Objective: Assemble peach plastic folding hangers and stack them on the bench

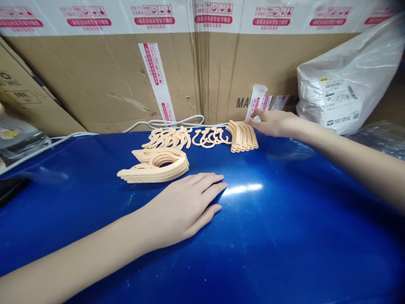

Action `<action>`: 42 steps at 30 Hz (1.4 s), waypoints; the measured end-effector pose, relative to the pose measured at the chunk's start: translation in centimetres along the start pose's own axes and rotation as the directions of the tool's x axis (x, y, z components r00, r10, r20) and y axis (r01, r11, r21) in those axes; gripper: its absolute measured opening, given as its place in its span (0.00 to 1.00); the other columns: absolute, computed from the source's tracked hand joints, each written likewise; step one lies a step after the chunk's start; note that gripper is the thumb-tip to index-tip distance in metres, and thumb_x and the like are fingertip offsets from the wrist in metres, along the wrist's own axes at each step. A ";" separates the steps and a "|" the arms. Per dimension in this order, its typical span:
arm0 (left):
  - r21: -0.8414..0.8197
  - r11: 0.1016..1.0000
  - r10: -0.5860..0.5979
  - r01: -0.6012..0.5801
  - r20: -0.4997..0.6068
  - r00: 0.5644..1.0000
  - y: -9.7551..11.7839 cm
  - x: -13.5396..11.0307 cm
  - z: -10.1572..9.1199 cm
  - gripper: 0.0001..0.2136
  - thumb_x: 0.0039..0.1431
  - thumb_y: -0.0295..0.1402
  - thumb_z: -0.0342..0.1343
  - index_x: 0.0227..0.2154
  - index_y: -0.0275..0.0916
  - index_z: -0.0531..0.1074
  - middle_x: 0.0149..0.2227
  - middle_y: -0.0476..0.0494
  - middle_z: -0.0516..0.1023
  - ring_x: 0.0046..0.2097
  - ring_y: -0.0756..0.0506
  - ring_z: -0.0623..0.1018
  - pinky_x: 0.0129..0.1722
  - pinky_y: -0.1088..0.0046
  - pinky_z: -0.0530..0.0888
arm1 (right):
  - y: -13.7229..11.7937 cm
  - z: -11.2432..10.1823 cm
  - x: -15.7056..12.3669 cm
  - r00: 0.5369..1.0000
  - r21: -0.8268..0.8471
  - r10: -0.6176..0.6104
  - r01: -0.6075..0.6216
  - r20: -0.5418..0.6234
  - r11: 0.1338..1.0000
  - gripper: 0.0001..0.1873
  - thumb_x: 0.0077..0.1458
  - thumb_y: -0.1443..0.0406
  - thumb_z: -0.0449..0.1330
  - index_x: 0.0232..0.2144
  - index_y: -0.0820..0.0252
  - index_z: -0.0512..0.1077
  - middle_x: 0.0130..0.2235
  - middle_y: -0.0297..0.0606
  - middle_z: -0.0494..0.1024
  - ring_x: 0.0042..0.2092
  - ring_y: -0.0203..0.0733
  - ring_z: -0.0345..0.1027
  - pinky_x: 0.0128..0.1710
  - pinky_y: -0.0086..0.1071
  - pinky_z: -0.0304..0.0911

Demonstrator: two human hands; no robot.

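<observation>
My left hand lies palm down on the blue table with its fingers stretched out, holding nothing. Just behind it sits a stack of cream plastic parts, shaped like folding hanger pieces with a round opening. My right hand is at the right end of a row of curved cream plastic arms. Its thumb and forefinger are apart by the last arm; whether they touch it is unclear. Cream plastic hooks lie left of that row, followed by a cluster of smaller curved cream pieces.
Cardboard boxes with printed tape stand along the back edge of the blue table. A white cable runs in front of them. A plastic-wrapped labelled package is at back right. Something black lies at the left edge.
</observation>
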State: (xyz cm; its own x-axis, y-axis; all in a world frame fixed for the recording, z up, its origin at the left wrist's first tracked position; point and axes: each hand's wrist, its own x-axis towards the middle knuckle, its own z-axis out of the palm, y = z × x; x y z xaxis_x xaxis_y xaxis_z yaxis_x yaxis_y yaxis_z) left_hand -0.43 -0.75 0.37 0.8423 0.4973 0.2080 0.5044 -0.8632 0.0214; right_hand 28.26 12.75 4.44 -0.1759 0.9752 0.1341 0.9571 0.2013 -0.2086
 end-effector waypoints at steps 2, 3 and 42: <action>0.004 1.000 0.003 -0.003 0.001 1.000 -0.1 -0.1 0.0 0.20 0.70 0.38 0.40 0.58 0.35 0.65 0.59 0.36 0.70 0.59 0.40 0.71 0.57 0.59 0.71 | -0.1 0.2 0.4 0.995 -0.038 0.055 -0.052 0.087 0.998 0.41 0.57 0.40 0.45 0.51 0.72 0.66 0.29 0.52 0.78 0.29 0.51 0.74 0.38 0.46 0.64; 0.003 1.000 0.004 -0.004 0.000 1.000 -0.2 -0.1 0.1 0.20 0.70 0.38 0.40 0.58 0.35 0.66 0.59 0.36 0.70 0.59 0.40 0.70 0.57 0.59 0.71 | -0.2 0.3 0.5 0.988 -0.067 0.093 -0.085 0.124 0.994 0.40 0.58 0.40 0.46 0.52 0.71 0.66 0.27 0.48 0.78 0.25 0.47 0.73 0.36 0.44 0.65; 0.001 1.000 -0.004 0.004 -0.006 1.000 -0.2 -0.2 0.3 0.19 0.70 0.35 0.41 0.57 0.33 0.66 0.59 0.37 0.70 0.59 0.40 0.70 0.57 0.59 0.70 | -0.2 -0.9 0.9 0.973 0.272 0.194 -0.221 0.122 0.937 0.30 0.59 0.63 0.56 0.58 0.79 0.60 0.31 0.49 0.78 0.26 0.36 0.69 0.28 0.33 0.64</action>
State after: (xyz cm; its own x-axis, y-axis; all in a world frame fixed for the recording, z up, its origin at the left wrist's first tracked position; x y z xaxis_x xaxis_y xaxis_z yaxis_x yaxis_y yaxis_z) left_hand -0.64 -0.66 0.02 0.8390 0.5003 0.2138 0.5081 -0.8611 0.0212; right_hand 28.07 13.53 5.46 -0.0132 0.9995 -0.0277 0.8726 -0.0020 -0.4884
